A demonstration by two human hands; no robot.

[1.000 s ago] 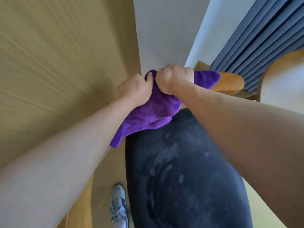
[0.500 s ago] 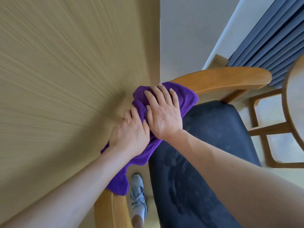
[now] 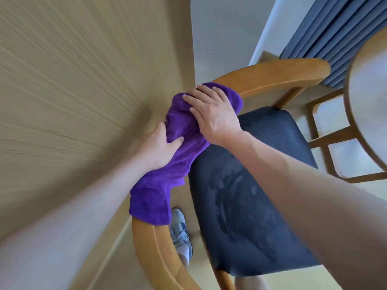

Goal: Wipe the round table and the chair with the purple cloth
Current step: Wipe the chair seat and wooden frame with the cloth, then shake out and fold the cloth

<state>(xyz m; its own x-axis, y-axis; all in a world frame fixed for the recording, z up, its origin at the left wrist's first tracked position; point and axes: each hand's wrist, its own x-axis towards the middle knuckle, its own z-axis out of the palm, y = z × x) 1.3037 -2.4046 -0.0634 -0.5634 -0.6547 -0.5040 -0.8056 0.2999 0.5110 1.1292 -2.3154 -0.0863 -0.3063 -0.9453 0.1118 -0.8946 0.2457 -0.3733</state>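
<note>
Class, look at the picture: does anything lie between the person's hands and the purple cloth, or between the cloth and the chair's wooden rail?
Nothing visible. Left hand and right hand touch the purple cloth, draped directly over the chair's wooden rail.

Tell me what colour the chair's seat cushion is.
Dark navy blue with faint pale smudges on the seat cushion, seen in the head view.

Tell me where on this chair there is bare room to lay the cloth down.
The dark seat cushion is bare, bordered by the curved wooden rail and the right forearm. The rail's bend is crowded: the purple cloth drapes it under the left hand and right hand. The rail's far end is bare.
</note>
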